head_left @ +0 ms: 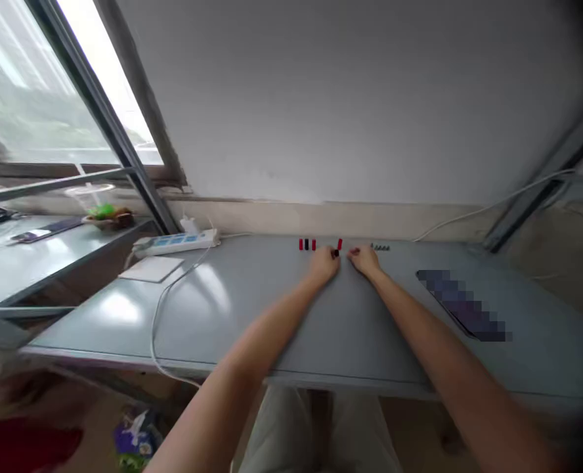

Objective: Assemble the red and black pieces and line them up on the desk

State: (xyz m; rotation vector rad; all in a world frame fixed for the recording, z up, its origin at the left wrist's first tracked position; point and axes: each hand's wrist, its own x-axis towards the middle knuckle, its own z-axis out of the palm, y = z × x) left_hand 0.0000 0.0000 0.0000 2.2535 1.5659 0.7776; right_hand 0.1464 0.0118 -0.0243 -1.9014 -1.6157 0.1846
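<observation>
Both my arms reach far across a grey table (252, 309) toward the wall. My left hand (323, 263) is curled, its fingertips pinched on a small black and red piece (336, 253). My right hand (365, 259) lies just beside it with fingers bent; what it holds, if anything, is too small to see. A single red piece (339, 244) stands upright just behind the hands. To the left stands a short row of small red and black pieces (306, 244). A cluster of tiny dark pieces (381, 247) lies to the right of my right hand.
A white power strip (176, 242) with a trailing white cable (159, 309) lies at the table's back left, near a white pad (151, 268). A dark flat object (461, 305) lies at the right. A second table (20, 259) with clutter stands left under the window.
</observation>
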